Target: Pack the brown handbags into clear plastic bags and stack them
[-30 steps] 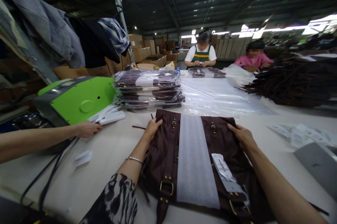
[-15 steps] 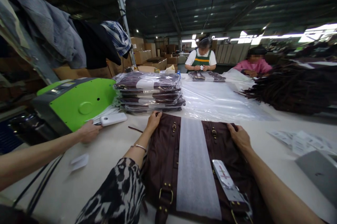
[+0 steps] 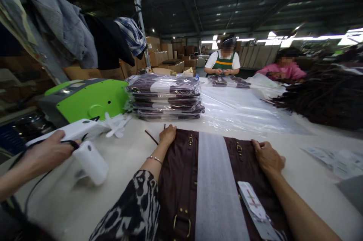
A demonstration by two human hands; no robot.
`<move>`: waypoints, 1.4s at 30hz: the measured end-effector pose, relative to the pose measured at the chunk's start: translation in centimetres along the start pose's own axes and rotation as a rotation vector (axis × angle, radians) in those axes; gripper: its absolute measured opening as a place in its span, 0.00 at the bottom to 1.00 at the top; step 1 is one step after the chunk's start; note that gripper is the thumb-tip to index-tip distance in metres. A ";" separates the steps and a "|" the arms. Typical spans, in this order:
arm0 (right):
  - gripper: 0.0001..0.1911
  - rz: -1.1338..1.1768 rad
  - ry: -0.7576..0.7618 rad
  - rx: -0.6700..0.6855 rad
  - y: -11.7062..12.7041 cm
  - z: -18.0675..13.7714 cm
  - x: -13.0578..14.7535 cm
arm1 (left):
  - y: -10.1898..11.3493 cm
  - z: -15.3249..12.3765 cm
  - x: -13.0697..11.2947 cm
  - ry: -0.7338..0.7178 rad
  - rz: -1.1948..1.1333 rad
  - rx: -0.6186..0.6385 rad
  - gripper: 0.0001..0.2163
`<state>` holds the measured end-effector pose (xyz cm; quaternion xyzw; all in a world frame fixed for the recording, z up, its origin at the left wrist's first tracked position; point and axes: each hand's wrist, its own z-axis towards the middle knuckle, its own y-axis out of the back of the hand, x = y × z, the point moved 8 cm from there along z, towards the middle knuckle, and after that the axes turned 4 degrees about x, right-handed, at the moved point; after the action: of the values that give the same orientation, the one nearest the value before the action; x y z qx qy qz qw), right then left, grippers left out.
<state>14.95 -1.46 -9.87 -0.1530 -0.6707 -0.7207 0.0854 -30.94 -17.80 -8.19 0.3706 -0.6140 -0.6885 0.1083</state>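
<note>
Spread in front of me on the table is a dark brown leather bag [image 3: 178,173] with brass buckles and straps. A wide strip of white paper [image 3: 216,180] runs down its middle. My left hand [image 3: 168,136] pinches the bag's upper left corner. At the upper right corner, my right hand [image 3: 269,158] has its thumb and fingers closed on the edge. A white tag [image 3: 252,200] in clear plastic hangs on the right half. Another person's hand [image 3: 52,152] at the left holds white gear with a dark cord, near a white handheld device [image 3: 92,163].
Behind the bag stands a stack of plastic-wrapped brown items [image 3: 166,97]. A green machine [image 3: 93,99] is left of it. Clear plastic sheets [image 3: 235,108] lie at the centre back, a heap of dark straps [image 3: 320,97] at the right. Two people work across the table.
The other person's hand has moved nearer, with more white gear now at it and the handheld device lower. Both my hands still hold the bag's corners; my view has shifted slightly.
</note>
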 end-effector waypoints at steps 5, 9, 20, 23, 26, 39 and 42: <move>0.27 -0.074 0.117 -0.272 2.9 -1.3 1.4 | 2.6 -0.7 -1.5 -0.065 0.047 -0.059 0.17; 0.25 -0.084 0.282 -0.300 4.7 -1.8 6.4 | 4.4 -2.2 -5.7 -0.234 0.078 -0.137 0.14; 0.31 -0.049 0.308 0.151 -2.6 -0.8 6.0 | -2.3 -1.9 -3.5 -0.424 0.013 -0.059 0.18; 0.30 -0.078 0.323 0.140 -2.6 -0.6 5.8 | -2.3 -1.2 -3.5 -0.457 -0.005 -0.061 0.18; 0.28 -0.121 0.350 0.158 -2.3 -0.6 5.7 | -2.1 -2.0 -3.9 -0.470 -0.020 -0.088 0.19; 0.33 -0.206 0.436 0.068 3.1 1.5 9.1 | -4.1 -2.2 -5.4 -0.547 -0.038 -0.119 0.21; 0.31 -0.234 0.430 0.061 1.2 0.5 7.8 | -4.8 -1.5 -5.7 -0.564 -0.032 -0.111 0.22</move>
<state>8.05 -0.46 -6.12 0.0855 -0.6717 -0.7211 0.1467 -24.51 -14.45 -10.44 0.1677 -0.5754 -0.7984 -0.0574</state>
